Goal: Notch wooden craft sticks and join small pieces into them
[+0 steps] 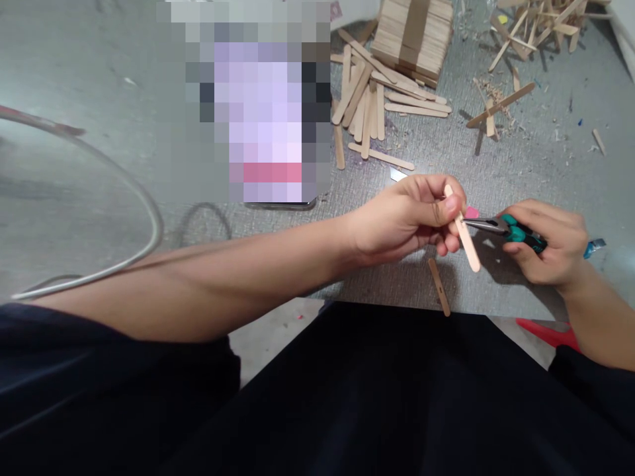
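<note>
Between thumb and fingers, my left hand (421, 215) pinches a pale wooden craft stick (468, 244) near its upper end, tilted above the table. My right hand (553, 238) is wrapped round the green and black handles of needle-nose pliers (489, 225). The pliers' narrow jaws touch the middle of the stick, where a small mark or slot shows; I cannot make out what the tips grip. Below my left hand another craft stick (439, 287) with a slot in its middle lies near the table edge. A bit of pink (471, 212) shows behind the jaws.
A banded bundle of craft sticks (387, 39) stands at the back, with loose sticks (367, 109) in front. Crossed sticks (501, 106) and a heap of joined sticks (540, 26) lie back right among shavings. A blade tip (397, 174) shows behind my left hand. A cable (143, 198) arcs at left.
</note>
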Tool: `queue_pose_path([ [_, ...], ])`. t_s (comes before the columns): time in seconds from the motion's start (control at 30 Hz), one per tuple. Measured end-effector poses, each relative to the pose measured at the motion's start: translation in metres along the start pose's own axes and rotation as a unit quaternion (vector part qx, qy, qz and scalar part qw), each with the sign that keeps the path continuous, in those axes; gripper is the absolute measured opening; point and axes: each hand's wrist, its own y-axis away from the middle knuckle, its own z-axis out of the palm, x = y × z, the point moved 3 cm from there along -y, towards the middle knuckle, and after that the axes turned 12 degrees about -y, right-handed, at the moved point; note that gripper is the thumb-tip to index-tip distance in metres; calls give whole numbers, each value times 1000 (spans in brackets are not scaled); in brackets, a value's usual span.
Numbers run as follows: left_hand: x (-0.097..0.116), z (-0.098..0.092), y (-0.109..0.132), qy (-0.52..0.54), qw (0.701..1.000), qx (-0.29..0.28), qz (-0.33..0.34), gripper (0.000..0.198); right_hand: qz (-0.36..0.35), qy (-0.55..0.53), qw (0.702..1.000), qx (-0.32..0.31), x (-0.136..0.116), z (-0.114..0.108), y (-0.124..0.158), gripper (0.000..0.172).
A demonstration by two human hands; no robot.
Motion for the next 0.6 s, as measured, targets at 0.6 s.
queue_pose_path([
  [0.6,21,10,10,-214,966,107,93,53,-49,104,989,90,6,-16,0,33],
])
